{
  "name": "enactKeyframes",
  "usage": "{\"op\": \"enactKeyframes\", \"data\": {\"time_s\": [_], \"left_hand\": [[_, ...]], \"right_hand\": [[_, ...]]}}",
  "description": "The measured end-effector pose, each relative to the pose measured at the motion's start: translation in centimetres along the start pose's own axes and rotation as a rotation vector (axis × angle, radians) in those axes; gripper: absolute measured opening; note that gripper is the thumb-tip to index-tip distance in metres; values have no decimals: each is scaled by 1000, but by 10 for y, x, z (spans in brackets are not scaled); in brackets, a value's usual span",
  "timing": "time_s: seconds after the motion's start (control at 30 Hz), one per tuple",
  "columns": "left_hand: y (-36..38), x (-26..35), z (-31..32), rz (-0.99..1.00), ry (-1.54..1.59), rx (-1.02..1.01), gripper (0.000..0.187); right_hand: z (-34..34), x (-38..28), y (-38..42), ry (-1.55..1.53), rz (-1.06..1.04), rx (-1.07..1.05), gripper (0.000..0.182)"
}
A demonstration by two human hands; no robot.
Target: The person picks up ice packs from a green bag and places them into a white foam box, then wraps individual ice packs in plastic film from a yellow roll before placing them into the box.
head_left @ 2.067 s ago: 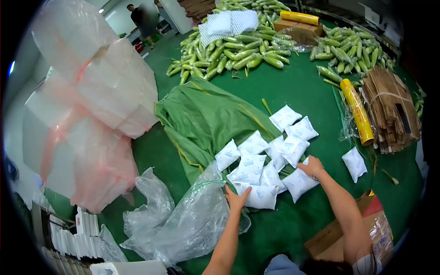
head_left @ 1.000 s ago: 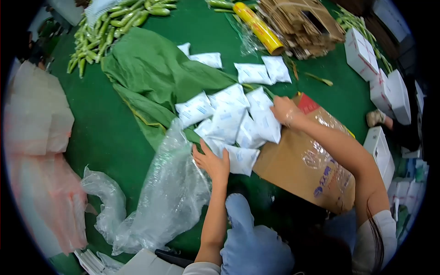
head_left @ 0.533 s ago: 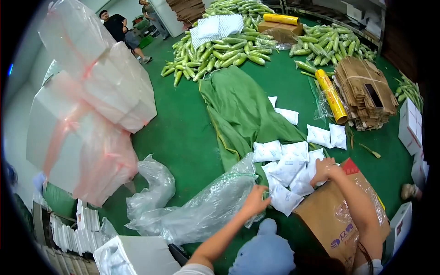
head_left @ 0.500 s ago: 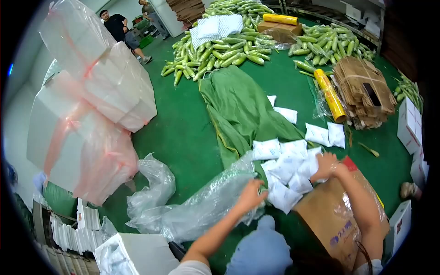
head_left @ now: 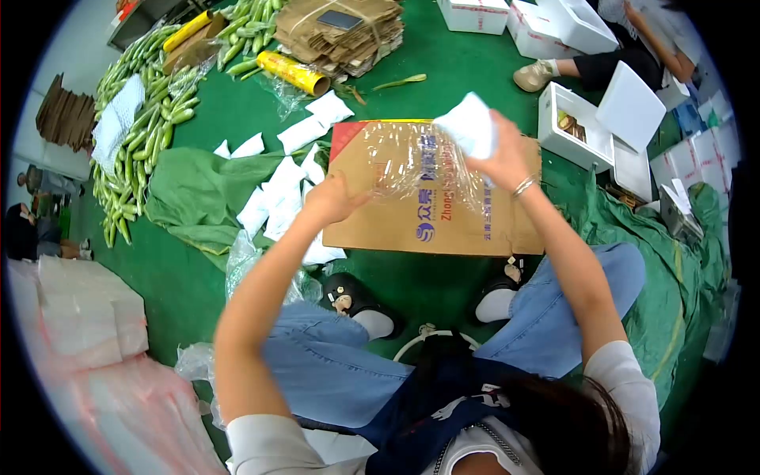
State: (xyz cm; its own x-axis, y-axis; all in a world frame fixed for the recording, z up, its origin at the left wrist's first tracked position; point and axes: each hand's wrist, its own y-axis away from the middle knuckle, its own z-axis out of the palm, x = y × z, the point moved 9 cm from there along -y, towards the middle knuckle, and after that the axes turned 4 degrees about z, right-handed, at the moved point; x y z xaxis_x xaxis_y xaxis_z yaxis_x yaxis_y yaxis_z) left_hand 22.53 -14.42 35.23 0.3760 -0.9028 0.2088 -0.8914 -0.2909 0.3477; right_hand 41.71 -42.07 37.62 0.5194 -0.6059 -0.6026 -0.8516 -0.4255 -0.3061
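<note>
A white pillow-shaped packet is pinched in my right hand, raised over the far right part of a flat brown cardboard carton with printed lettering. My left hand is at the carton's left side, fingers curled at the edge of a crinkled clear plastic film. The film stretches across the carton between both hands. More white packets are piled left of the carton, partly on green cloth. Two others lie just beyond the pile.
Bagged green produce is heaped at the far left. Yellow film rolls and stacked flattened cardboard lie ahead. White foam boxes and a seated person are at the right. Plastic-wrapped white boxes stand left.
The view has swung right. My right hand has lifted a white packet from the pile over the carton. My left hand has moved from beside the pile to the carton's left side.
</note>
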Motion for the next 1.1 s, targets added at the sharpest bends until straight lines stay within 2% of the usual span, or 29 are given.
{"op": "enactKeyframes", "data": {"time_s": [0.07, 0.13, 0.17, 0.23, 0.27, 0.33, 0.4, 0.43, 0.47, 0.53, 0.57, 0.6, 0.67, 0.7, 0.73, 0.77, 0.8, 0.87, 0.9, 0.97, 1.03, 1.07, 1.1], "left_hand": [[-15, 23, 33, -40, -70, -21, 77], [-28, 9, 67, -194, -110, 100, 65], [-32, 9, 76, -194, -114, 103, 65], [-35, 12, 86, -143, -71, 77, 44], [-34, 8, 83, -145, -83, 77, 44], [-31, -3, 92, -348, 981, -57, 26], [-49, 18, 57, -117, 1763, -57, 16], [-42, 49, 30, -78, 1822, -119, 14], [-53, 61, 36, -82, 1817, -130, 14], [-75, 84, 33, 125, 1072, -50, 18], [-79, 97, 34, 262, 591, -88, 38], [-81, 101, 36, 281, 586, -86, 38], [-46, 155, 9, 963, 75, 385, 58], [-50, 159, 7, 972, 40, 300, 76], [-56, 159, 6, 992, 42, 288, 76], [-69, 158, 9, 970, 10, 241, 78], [-82, 155, 12, 947, -25, 201, 81], [-92, 156, 6, 975, -92, 221, 81], [-95, 155, 4, 956, -68, 185, 80], [-98, 158, 1, 945, -23, 133, 77], [-93, 163, -3, 944, -20, 109, 77], [-95, 162, -9, 931, -24, 100, 77], [-93, 159, -10, 988, 11, 148, 74]], "right_hand": [[14, -18, 14, 22, -70, -67, 100], [35, -19, 10, 32, -55, -99, 99], [46, -22, 7, 65, -94, -98, 99], [72, -15, 4, 108, -124, -148, 99], [80, -12, 7, 97, -120, -144, 99], [98, -10, 17, 121, -158, -245, 99], [99, -22, 33, 146, -318, -289, 101], [101, -27, 41, 91, -332, -350, 101], [104, -31, 46, 31, -339, -409, 101], [106, -23, 40, -30, -237, -464, 99], [109, -19, 32, -123, -243, -520, 97], [114, -14, 21, -213, -252, -573, 95], [112, -3, -6, -288, -251, -572, 91], [117, -1, -11, -393, -103, -812, 88], [123, 1, -4, -509, 56, -1049, 85], [128, 11, -9, -591, 70, -983, 96], [133, 14, -2, -585, 77, -971, 96], [101, 59, 8, -1265, 588, -166, 97], [72, 56, 34, -1011, 524, 55, 87], [70, 30, 82, -161, 375, -125, 72], [46, 11, 99, 105, 59, -51, 48], [34, 20, 101, 107, 65, -37, 48], [11, 53, 98, -232, 299, 60, 33]]}}
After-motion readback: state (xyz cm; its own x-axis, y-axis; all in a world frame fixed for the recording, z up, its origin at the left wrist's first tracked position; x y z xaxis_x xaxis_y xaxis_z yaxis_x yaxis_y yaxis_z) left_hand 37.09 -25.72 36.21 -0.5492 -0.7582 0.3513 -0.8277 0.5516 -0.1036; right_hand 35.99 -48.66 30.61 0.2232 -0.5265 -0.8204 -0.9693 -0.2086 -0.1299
